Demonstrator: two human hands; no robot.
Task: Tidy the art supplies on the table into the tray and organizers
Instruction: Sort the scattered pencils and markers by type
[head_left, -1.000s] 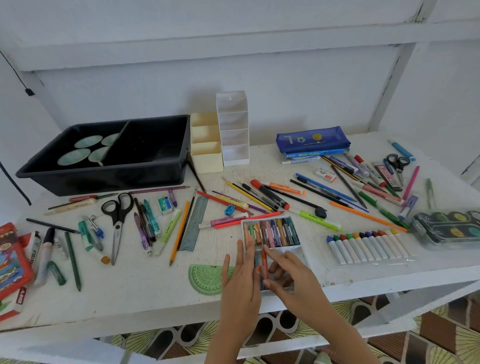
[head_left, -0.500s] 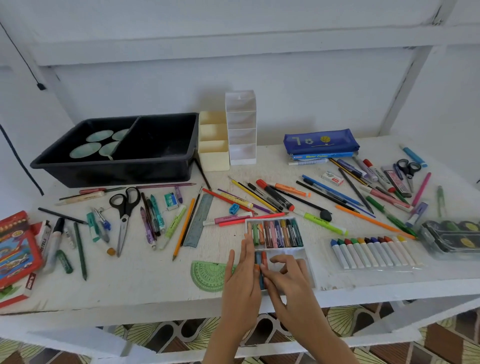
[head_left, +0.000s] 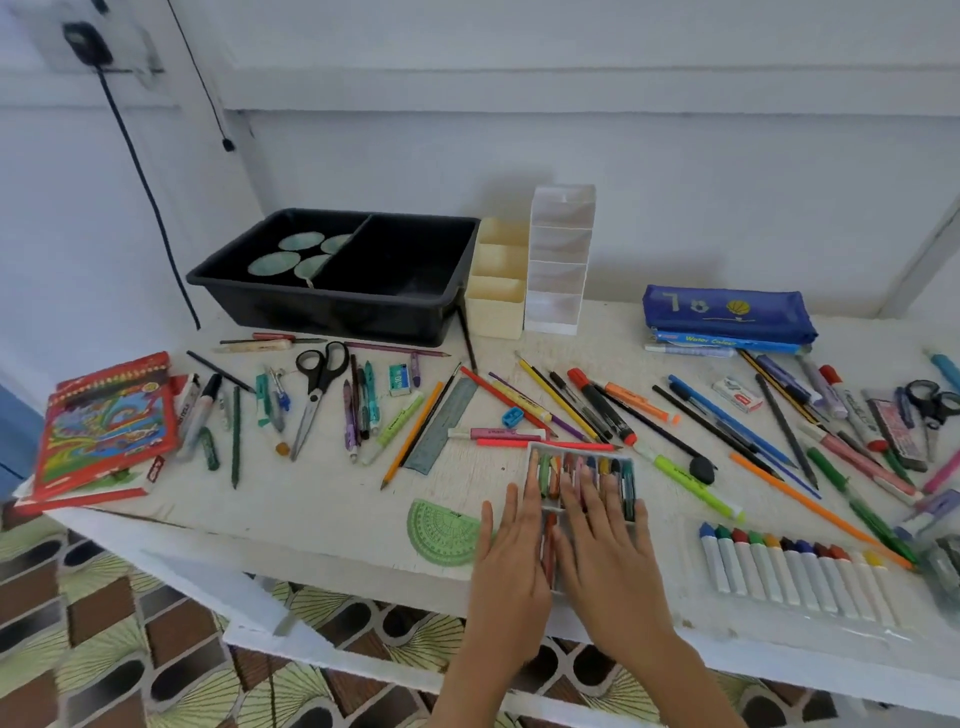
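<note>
Down at the front edge of the tabletop (head_left: 311, 499), your left hand (head_left: 511, 569) and right hand (head_left: 610, 566) lie flat side by side, fingers straight, pressing on the crayon box (head_left: 587, 452) and pinching nothing. You look to be settling the crayons into place, so the tidy-up has barely begun. Next you'll want a grip on both sides of the box, kept level, to carry it over the loose pens (head_left: 597, 405) to the tray (head_left: 332, 306) at the far left, organizers (head_left: 496, 312) just beside it.
</note>
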